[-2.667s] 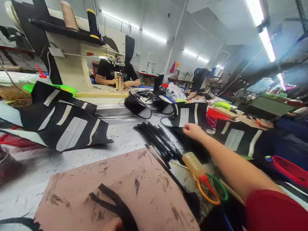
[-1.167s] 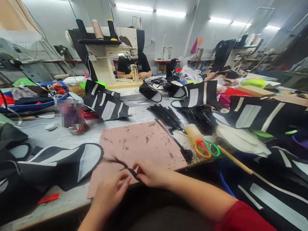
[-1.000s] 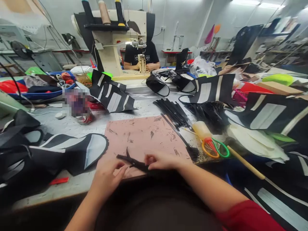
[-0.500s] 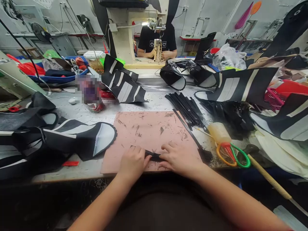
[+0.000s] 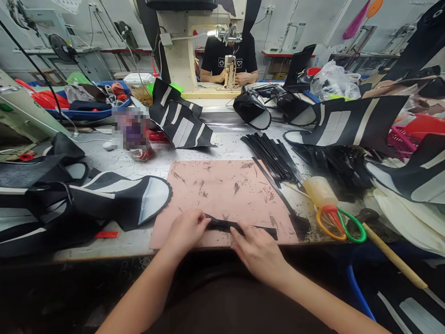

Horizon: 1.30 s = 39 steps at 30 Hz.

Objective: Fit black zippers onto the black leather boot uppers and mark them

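A narrow black strip, apparently folded or layered, lies across the pink cutting board near its front edge. At its left end, my left hand is closed, thumb and forefinger pinching the material. My right hand grips the strip near its middle, fingertips bent over it and thumb close by. The strip's right end sticks out past that hand, flat on the board. Another long thin black strip runs along the board's right side, beside a bundle of similar strips.
Black boot uppers with white patches lie left; more are at right. A glue bottle, scissors with orange and green handles and a wooden-handled tool lie right. Beyond a sewing machine sits another person.
My right hand has drawn back slightly, its fingers now over the strip. More of the black strip shows, with its right end now exposed. My left hand has shifted slightly left.
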Motion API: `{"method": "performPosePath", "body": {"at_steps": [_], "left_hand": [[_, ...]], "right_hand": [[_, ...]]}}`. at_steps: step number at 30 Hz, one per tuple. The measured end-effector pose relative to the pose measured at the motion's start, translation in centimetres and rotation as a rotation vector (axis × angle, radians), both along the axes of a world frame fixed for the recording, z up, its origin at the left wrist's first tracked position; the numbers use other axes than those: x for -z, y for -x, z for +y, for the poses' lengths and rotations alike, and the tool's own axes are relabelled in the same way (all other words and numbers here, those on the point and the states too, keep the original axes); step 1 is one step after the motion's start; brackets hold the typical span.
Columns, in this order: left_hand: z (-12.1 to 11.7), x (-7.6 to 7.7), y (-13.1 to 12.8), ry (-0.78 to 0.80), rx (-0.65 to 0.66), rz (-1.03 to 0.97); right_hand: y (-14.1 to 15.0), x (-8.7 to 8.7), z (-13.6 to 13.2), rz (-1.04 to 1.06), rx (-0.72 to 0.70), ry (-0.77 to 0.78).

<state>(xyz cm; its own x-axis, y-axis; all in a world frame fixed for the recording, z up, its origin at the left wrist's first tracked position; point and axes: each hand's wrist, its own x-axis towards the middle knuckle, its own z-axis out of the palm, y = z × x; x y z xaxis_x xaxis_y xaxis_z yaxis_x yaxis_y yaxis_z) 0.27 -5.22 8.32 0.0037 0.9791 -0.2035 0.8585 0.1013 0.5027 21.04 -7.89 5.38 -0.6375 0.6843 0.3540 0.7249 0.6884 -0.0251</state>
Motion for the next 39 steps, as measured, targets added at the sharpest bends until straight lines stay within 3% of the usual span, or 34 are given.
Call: {"method": "performPosePath", "body": {"at_steps": [6,19,22,24,26,28,33,39], "left_hand": [[0.1,0.2,3.1,0.069,-0.109,-0.082],[0.0,0.2,5.0,0.167,-0.175,-0.465],[0.1,0.0,4.3,0.155,-0.167,-0.439],[0.0,-0.1,3.6,0.115,-0.177,-0.334],[-0.4,0.1,2.8,0.063,-0.175,-0.236],[-0.8,0.4,2.2,0.015,-0.134,-0.141],[-1.7,1.7,2.1,-0.161,-0.029,0.168],[-1.7,3.1,2.5,-0.311,-0.047,0.115]], "right_hand": [[0.1,0.0,-0.3,0.002,0.012,-0.033],[-0.7,0.4,-0.2,0.100,0.003,0.080],[-2.6,0.0,2.2,0.270,0.062,0.232],[-4.6,-0.2,4.6,0.347,0.258,0.251],[-6.5,-0.4,7.0,0.292,0.515,0.232],[-7.8,-0.7,8.9,0.205,0.642,0.263],[-7.2,-1.8,12.3,0.194,0.556,0.246],[-5.9,-3.4,19.7,0.221,0.525,0.156]]}}
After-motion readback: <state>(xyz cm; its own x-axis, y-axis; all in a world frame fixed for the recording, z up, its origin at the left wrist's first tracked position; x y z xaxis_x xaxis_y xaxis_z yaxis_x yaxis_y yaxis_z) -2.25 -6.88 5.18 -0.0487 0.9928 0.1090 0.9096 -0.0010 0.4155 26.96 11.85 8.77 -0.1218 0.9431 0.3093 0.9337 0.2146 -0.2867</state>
